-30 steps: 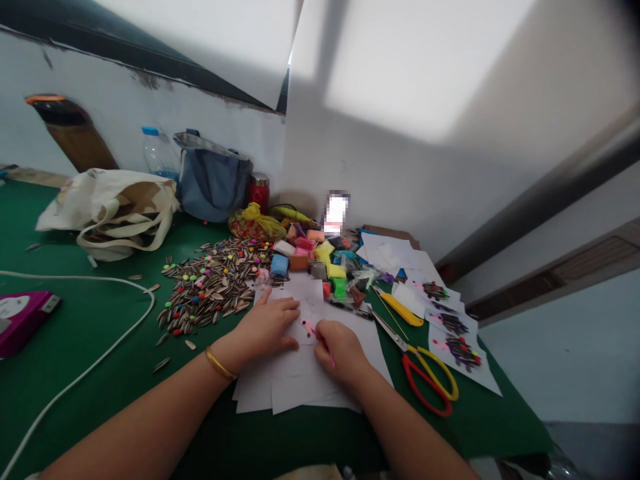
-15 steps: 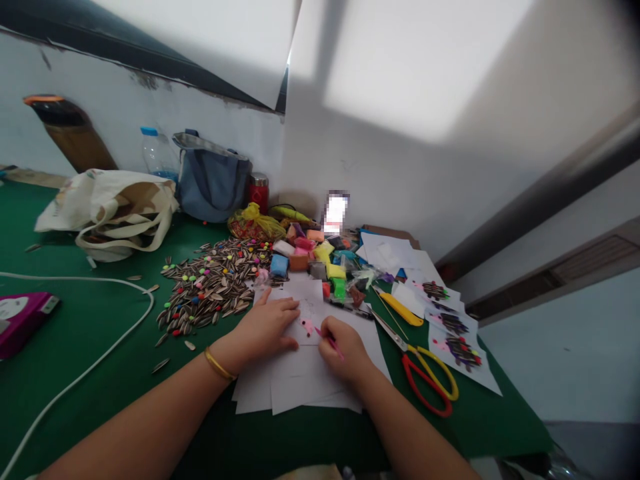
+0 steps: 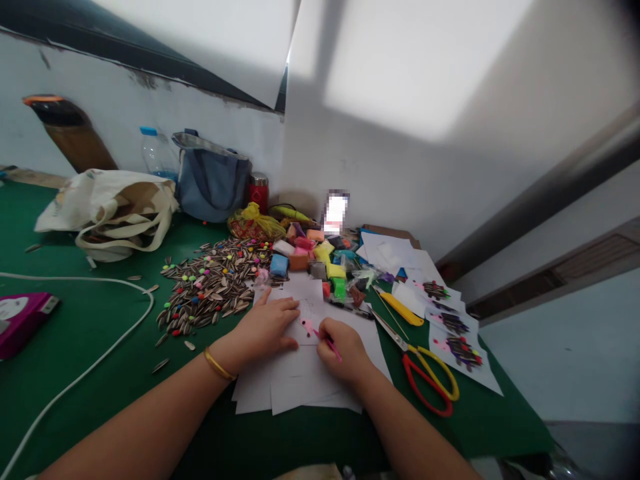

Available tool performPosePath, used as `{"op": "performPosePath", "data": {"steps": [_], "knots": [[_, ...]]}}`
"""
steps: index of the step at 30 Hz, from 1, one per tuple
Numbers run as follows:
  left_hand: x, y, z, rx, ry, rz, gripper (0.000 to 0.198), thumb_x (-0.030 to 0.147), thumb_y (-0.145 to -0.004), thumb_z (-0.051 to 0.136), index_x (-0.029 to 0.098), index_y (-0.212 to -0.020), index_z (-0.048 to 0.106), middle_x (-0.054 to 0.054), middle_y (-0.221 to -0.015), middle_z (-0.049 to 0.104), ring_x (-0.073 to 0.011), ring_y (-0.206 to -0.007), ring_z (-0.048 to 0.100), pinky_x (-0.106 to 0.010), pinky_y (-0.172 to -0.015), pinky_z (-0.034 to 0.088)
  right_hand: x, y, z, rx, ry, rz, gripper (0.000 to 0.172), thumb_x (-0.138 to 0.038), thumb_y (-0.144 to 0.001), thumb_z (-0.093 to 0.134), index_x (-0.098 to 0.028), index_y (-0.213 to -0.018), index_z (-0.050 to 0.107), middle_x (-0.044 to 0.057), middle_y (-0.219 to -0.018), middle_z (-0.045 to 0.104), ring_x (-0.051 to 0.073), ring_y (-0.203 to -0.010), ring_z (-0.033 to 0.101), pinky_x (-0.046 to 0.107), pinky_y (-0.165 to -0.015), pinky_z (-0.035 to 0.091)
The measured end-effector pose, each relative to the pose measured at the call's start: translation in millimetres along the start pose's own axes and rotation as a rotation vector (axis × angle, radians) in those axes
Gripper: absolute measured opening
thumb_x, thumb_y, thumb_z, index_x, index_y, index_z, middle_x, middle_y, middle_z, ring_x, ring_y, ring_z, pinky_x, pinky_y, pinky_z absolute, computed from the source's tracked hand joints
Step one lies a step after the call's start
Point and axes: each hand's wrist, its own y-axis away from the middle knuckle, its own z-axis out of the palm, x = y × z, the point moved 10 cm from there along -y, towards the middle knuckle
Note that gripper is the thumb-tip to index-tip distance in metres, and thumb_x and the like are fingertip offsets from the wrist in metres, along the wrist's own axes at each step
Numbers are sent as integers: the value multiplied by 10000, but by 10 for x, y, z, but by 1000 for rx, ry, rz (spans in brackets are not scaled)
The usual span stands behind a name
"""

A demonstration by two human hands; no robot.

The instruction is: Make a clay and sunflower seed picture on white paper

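Note:
My left hand [image 3: 267, 327] lies flat with fingers spread on a stack of white paper sheets [image 3: 300, 380] on the green table [image 3: 90, 333]. A gold bangle [image 3: 219, 365] circles that wrist. My right hand [image 3: 345, 347] is closed in a pinch around a thin pink stick tool [image 3: 327, 343]. The tool's tip points at a small pink clay piece [image 3: 307, 326] stuck on the top sheet, between the two hands.
A heap of sunflower seeds with coloured beads [image 3: 213, 283] lies left of the paper. Coloured clay blocks [image 3: 320, 260] sit behind it. Red-and-yellow scissors [image 3: 425, 370], a yellow knife [image 3: 400, 308] and finished seed pictures [image 3: 457, 340] lie right. Bags [image 3: 115, 207], a white cable [image 3: 100, 347].
My right hand shifted slightly up and right along the sheet with the pink tool. The left hand stayed put.

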Motion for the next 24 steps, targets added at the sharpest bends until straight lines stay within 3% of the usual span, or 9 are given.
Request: {"op": "performPosePath", "data": {"steps": [24], "knots": [[5, -8, 0, -14, -6, -5, 552, 502, -746, 739, 253, -1227, 632, -104, -1412, 554, -295, -1318, 487, -494, -1196, 135, -24, -1, 9, -13, 15, -13, 133, -99, -655, 500, -206, -732, 515, -16, -688, 537, 148, -650, 471, 244, -594, 266]]}}
